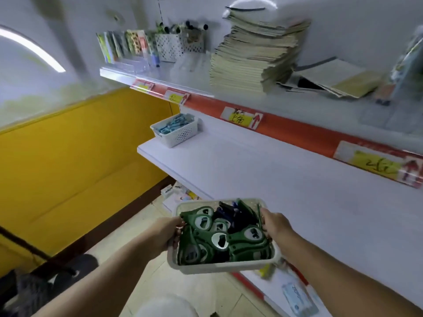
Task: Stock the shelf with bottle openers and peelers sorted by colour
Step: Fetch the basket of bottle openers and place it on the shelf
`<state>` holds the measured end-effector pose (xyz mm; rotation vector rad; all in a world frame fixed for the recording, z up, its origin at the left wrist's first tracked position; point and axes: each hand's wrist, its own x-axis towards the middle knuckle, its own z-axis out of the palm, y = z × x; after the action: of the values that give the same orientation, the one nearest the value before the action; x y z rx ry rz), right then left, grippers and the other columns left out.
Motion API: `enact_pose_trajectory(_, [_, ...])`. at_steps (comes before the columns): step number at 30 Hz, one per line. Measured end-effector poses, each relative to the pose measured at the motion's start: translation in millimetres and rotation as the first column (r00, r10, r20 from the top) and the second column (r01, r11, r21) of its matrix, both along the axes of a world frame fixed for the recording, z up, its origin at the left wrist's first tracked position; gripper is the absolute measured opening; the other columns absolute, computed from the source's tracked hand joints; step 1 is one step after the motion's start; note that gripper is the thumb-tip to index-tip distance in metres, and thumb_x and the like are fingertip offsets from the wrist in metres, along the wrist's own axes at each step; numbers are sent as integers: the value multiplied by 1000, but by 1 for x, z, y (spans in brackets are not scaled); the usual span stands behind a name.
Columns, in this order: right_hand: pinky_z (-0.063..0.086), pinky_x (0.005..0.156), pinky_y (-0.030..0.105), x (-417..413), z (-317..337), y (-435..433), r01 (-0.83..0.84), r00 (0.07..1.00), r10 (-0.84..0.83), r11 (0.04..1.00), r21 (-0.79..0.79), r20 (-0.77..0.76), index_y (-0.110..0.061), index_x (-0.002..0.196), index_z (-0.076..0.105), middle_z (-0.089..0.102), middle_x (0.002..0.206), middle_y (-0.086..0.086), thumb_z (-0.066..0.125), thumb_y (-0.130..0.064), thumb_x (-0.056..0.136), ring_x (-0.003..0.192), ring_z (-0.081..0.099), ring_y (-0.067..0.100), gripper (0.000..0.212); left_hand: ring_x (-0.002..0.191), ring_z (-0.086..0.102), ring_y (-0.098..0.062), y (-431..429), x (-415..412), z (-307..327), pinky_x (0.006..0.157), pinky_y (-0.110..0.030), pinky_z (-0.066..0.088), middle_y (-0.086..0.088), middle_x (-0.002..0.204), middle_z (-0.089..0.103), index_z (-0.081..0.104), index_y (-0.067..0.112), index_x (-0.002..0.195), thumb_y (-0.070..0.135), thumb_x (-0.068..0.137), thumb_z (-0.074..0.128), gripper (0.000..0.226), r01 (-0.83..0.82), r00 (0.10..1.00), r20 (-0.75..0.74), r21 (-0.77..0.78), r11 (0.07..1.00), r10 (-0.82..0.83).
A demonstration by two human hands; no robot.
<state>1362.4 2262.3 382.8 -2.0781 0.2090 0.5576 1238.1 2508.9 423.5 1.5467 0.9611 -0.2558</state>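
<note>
So that nothing spills, left hand [170,229] and right hand [273,223] clasp opposite rims of a basket [219,267] of green, perhaps blue, bottle openers [219,236].

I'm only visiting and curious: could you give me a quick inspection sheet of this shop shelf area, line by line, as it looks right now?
Surface: white middle shelf; a white basket of light blue pieces stands at its far left end.
Job's things: a pale tray held in front of the shelf, full of green bottle openers, with some dark blue pieces at the back.
Clutter: the top shelf carries a stack of notebooks, a pen holder and packets.
Hands: left hand and right hand each grip a side rim of the tray.
Cables: nothing seen.
Surroundings: yellow wall panel, tiled floor, red price strip.
</note>
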Motion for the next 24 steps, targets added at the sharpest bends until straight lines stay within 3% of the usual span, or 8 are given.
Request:
enact_pose_trajectory(8, [40,71,29,76,-17,0,-48,999,49,987,-154,1,-2,90,62,63,93,18,39,-44,97,83,58,28,48,47,44,-16,-3,67,-17,45,-24,43,-7,56,48,52,3,80,8,96,44,19,-5,1000,5,-120,993,5])
enact_pose_trajectory(13, [41,68,29,93,-32,-3,-42,999,38,949,-313,-18,0,90,64,64,86,16,30,-40,99,77,58,27,53,51,49,-18,6,113,-28,54,-28,50,-9,62,50,54,2,86,10,98,44,18,129,992,15,-60,990,-128])
enact_pose_trajectory(15, [40,61,29,103,-37,-3,8,1000,-12,934,-357,-9,1,85,62,63,81,15,28,-39,100,72,58,26,55,52,50,-19,12,144,-35,59,-31,52,-9,62,52,57,2,82,10,97,46,19,180,984,14,-16,984,-179])
enact_pose_trajectory(20, [32,51,30,122,-61,6,236,972,-217,889,-392,93,-2,61,51,52,61,13,26,-36,103,57,49,24,60,48,48,-20,29,231,-71,51,-29,46,-8,57,51,59,5,73,16,98,44,31,339,932,74,175,925,-355])
enact_pose_trajectory(22, [25,49,30,136,-68,18,345,938,-309,855,-388,154,-5,52,43,43,52,10,27,-36,103,50,41,22,62,64,57,-27,37,262,-89,65,-33,49,-12,70,60,58,9,71,25,99,41,37,401,880,129,319,859,-458])
enact_pose_trajectory(24, [22,49,30,147,-74,27,438,899,-384,803,-403,212,-5,48,39,39,48,8,29,-38,102,46,38,21,64,88,62,-29,46,284,-102,76,-32,47,-12,91,66,62,10,89,36,100,34,39,448,827,143,419,790,-544])
